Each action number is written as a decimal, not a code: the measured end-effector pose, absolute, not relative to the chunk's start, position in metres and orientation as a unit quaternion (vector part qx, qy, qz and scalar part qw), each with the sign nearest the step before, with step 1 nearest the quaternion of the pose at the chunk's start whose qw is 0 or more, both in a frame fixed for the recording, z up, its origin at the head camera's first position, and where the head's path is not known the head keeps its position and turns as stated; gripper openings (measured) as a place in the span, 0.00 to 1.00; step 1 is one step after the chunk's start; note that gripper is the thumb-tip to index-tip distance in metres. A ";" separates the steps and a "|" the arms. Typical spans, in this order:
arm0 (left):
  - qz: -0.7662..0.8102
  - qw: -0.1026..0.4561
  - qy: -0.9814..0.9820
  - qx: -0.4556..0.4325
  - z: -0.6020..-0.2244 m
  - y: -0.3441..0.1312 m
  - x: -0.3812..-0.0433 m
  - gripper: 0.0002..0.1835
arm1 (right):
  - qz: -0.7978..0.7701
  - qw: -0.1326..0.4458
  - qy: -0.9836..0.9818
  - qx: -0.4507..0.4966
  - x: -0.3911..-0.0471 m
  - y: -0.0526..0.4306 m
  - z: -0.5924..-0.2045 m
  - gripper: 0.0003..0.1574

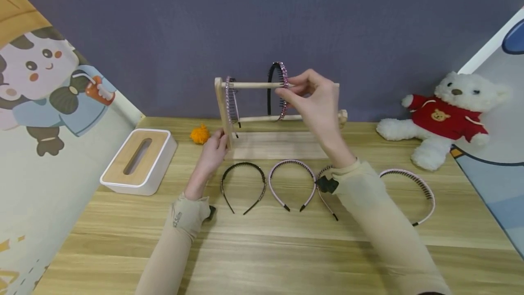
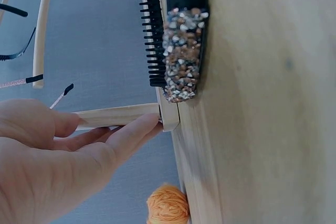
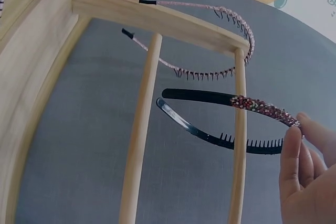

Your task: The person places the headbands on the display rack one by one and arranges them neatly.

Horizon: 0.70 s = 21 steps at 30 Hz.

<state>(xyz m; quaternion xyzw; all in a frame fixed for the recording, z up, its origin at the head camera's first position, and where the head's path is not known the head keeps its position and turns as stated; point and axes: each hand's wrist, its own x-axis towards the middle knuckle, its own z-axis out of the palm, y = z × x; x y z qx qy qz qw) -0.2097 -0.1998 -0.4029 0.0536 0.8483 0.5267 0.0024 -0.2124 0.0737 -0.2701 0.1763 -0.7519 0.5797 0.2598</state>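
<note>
My right hand (image 1: 317, 104) pinches the crown of a black toothed headband (image 3: 265, 109) covered in pink rhinestones. In the right wrist view its two arms straddle the upper rod (image 3: 240, 129) of a wooden headband rack (image 1: 219, 99). At the rack's left end hangs a pink toothed headband (image 1: 228, 97), its dark tips pointing down. My left hand (image 1: 213, 151) grips the lower part of the left upright (image 2: 118, 115), with the thumb on one side and fingers on the other. The right upright is mostly hidden behind my right hand.
On the wooden table before the rack lie a black headband (image 1: 244, 164), a pink headband (image 1: 291, 161), one partly covered by my right sleeve, and another pink headband (image 1: 423, 185). An orange yarn ball (image 1: 200, 134), tissue box (image 1: 137, 160) and white teddy bear (image 1: 446, 115) stand around.
</note>
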 end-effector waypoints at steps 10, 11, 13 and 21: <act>0.524 0.005 0.850 0.052 -0.404 -0.200 -0.211 0.25 | 0.577 0.271 -0.744 0.199 -0.217 0.056 -0.274 0.15; 0.522 0.005 0.851 0.052 -0.404 -0.200 -0.211 0.25 | 0.576 0.271 -0.745 0.200 -0.217 0.054 -0.274 0.15; 0.519 0.004 0.853 0.051 -0.404 -0.200 -0.210 0.25 | 0.577 0.269 -0.744 0.202 -0.218 0.051 -0.275 0.15; 0.520 0.001 0.853 0.049 -0.403 -0.199 -0.210 0.24 | 0.563 0.263 -0.755 0.208 -0.219 0.039 -0.278 0.18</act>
